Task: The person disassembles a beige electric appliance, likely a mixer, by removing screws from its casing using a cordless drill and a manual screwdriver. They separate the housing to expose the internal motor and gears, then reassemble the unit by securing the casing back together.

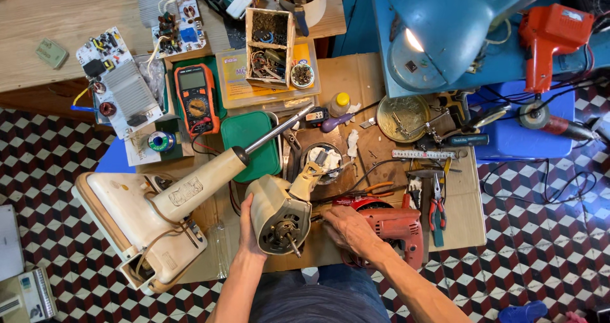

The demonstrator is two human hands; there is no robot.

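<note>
Between both hands, cream fan motor (pixel 277 213), shaft outward

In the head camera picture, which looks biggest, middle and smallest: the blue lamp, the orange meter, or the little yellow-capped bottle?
Largest to smallest as they look:
1. blue lamp, though it stands higher, nearer the camera, which may swell it
2. orange meter
3. yellow-capped bottle
</note>
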